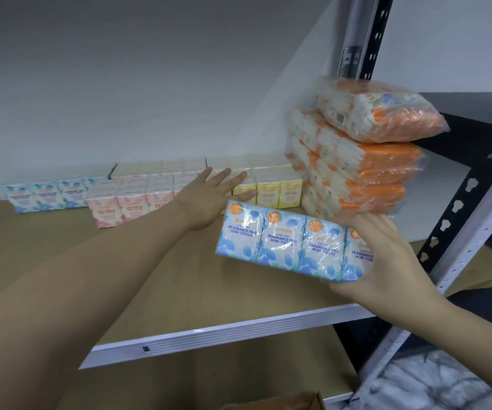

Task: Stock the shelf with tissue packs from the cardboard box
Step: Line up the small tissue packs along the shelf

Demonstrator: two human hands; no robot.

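Brown shelf (156, 279), left hand (209, 196) spread, right hand (386, 261) gripping blue tissue pack (292, 247), box corner (295, 402) cropped

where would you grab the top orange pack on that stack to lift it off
Take the top orange pack by its bulging front end, coming from the open aisle side. That end overhangs the stack toward you; its far end sits back toward the wall.

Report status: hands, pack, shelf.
Left hand open by the yellow packs. Right hand holds blue pack over shelf. Nothing blocking.
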